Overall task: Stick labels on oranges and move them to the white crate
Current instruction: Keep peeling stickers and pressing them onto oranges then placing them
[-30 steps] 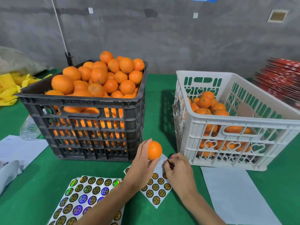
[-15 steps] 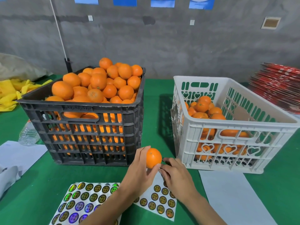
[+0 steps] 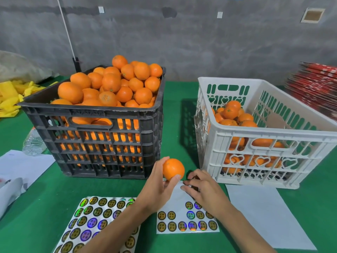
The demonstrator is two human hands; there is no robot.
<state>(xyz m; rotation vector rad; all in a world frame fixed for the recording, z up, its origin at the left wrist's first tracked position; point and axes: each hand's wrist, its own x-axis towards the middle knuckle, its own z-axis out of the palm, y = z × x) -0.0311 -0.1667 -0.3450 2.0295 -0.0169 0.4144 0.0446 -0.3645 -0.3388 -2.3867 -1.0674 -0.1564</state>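
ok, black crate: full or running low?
Full. The black crate has oranges heaped above its rim, and more show through the side slots nearly to the bottom.

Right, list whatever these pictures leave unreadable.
- Head view: right hand covers the partly used label sheet; whether it pinches a label is hidden.
- Held round orange: far side unseen, label unknown.
- Clear plastic bottle: mostly behind the black slatted crate.
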